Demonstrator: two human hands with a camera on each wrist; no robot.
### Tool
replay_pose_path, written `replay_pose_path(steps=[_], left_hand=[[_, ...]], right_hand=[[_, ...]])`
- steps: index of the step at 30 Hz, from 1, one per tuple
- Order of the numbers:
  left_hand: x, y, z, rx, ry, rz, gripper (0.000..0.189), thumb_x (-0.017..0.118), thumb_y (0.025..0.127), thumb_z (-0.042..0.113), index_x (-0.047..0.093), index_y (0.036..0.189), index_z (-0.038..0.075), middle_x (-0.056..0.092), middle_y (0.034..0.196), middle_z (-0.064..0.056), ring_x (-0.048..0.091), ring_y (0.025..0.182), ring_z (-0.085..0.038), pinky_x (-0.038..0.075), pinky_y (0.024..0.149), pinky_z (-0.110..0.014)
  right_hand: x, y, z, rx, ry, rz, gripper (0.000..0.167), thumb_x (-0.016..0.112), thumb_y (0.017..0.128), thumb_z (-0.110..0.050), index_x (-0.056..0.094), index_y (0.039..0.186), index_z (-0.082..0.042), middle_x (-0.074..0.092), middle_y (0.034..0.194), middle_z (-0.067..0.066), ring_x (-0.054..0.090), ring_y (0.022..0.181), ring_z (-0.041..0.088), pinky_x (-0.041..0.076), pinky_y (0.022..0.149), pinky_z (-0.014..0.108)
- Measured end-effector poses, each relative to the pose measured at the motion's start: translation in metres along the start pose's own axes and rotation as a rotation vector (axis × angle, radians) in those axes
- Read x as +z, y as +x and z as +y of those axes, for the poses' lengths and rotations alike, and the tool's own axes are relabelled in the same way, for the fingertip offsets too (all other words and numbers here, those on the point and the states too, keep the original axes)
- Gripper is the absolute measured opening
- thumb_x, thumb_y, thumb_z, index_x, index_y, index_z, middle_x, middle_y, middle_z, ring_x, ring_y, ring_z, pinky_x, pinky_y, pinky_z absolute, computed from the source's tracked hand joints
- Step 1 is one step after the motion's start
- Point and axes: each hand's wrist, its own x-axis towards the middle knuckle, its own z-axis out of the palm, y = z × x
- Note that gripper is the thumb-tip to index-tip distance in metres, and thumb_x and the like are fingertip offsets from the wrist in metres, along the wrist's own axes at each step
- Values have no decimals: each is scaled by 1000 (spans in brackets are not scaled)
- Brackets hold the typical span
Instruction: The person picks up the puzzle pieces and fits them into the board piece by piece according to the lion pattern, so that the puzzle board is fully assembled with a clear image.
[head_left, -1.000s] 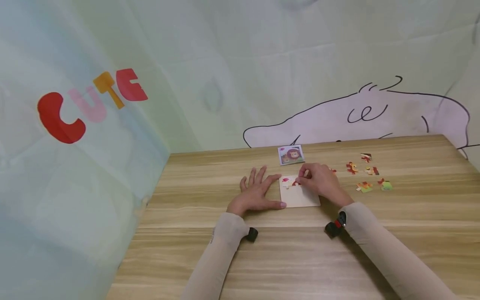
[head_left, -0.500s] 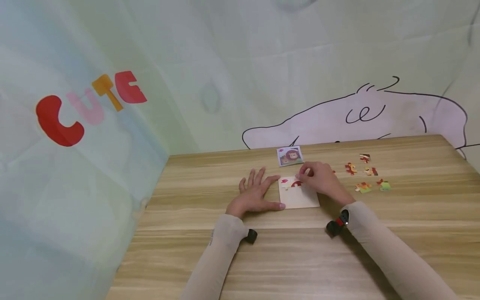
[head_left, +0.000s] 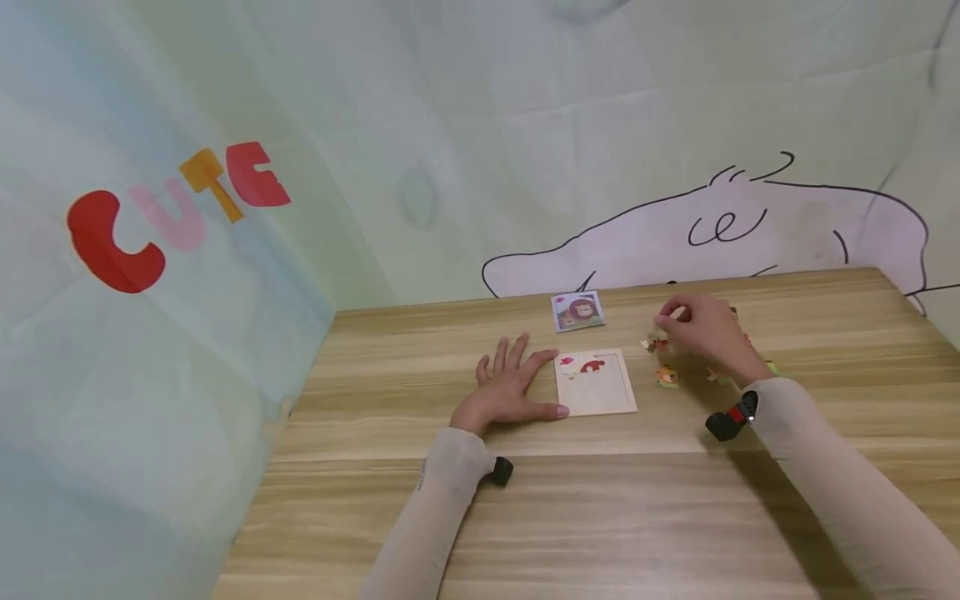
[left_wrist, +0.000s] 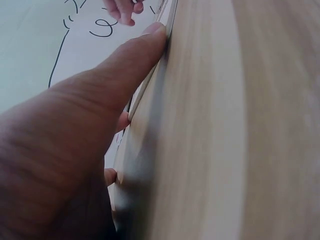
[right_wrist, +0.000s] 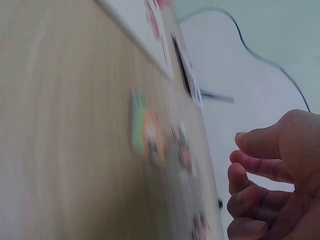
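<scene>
From overhead, the left hand (head_left: 510, 390) spreads wide against the puzzle board (head_left: 600, 397) on the tabletop (head_left: 555, 500), likely steadying it; from the left wrist, its thumb (left_wrist: 131, 61) braces the edge; from the right, the loosely curled, seemingly empty right hand (right_wrist: 300, 202) hovers near loose pieces (right_wrist: 149, 131), presumably laid close for picking.

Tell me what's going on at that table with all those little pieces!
Someone seems to be putting a jigsaw together. Their left hand touches the left side of a pale puzzle board with its thumb and a finger. A few placed pieces sit near the board's far edge. The right hand is over the loose pieces, holding none that I can see. A lion picture card lies beyond the board.
</scene>
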Motion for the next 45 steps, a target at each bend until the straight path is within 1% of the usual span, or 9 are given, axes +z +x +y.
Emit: replay_pose_path(steps=[8, 12, 18, 20, 24, 29, 35, 41, 45], left_hand=[[3, 5, -2, -12, -5, -3, 98, 77, 86, 68, 29, 167, 44, -9, 184, -6, -19, 169, -38, -9, 130, -72], [3, 6, -2, -14, 0, -6, 98, 78, 86, 67, 28, 168, 44, -9, 184, -5, -20, 169, -38, -9, 130, -72], [3, 6, -2, -23, -2, -4, 100, 78, 86, 70, 27, 168, 45, -12, 184, -3, -22, 169, -36, -10, 130, -72], [4, 7, -4, -26, -6, -9, 100, 78, 86, 69, 27, 169, 45, -13, 184, -2, -24, 168, -35, -12, 130, -71], [1, 3, -3, -21, 14, -12, 99, 78, 86, 68, 27, 169, 44, -11, 184, -4, -21, 169, -38, -9, 130, -72], [0, 1, 0, -6, 26, -7, 97, 76, 87, 71, 28, 168, 45, -8, 184, -5, -18, 169, -39, -6, 130, -73], [0, 1, -1, 5, 0, 2, 99, 76, 86, 71, 28, 168, 44, -8, 184, -7, -17, 169, -40, -6, 129, -74], [1, 4, -3, 5, -12, 6, 98, 76, 86, 71, 28, 168, 45, -9, 184, -6, -20, 169, -39, -9, 129, -74], [3, 5, -5, -4, -13, 3, 98, 78, 86, 68, 29, 168, 45, -10, 184, -5, -21, 169, -37, -10, 129, -72]], right_hand=[[-32, 0, 37, 71, -53, -1, 40, 59, 109, -33, 67, 130, 0, 70, 125, 34, 68, 104, 43, 51, 71, 33], [-43, 1, 49, 98, -66, -4, 44, 56, 110, -34, 62, 136, 1, 66, 131, 37, 67, 106, 45, 52, 69, 35], [-51, 0, 63, 122, -59, 6, 50, 55, 109, -33, 55, 143, 4, 63, 129, 36, 65, 103, 42, 50, 68, 31], [-52, 0, 68, 123, -60, -2, 50, 57, 108, -31, 55, 143, 5, 63, 127, 35, 63, 102, 41, 47, 69, 31], [-49, 1, 75, 138, -63, -18, 48, 61, 107, -29, 57, 140, 6, 63, 126, 35, 59, 102, 41, 44, 70, 33], [-48, 3, 80, 166, -55, -8, 47, 61, 107, -31, 58, 137, 5, 61, 131, 39, 59, 106, 44, 46, 72, 36], [-46, 5, 83, 190, -18, 6, 43, 63, 107, -27, 51, 136, 2, 59, 133, 41, 60, 108, 46, 48, 71, 35], [-43, 7, 83, 159, 16, 50, 37, 66, 106, -20, 48, 130, 1, 60, 129, 43, 61, 104, 47, 51, 68, 33], [-42, 6, 80, 139, 51, 101, 37, 69, 104, -19, 48, 127, 2, 60, 123, 40, 63, 95, 41, 52, 63, 33]])
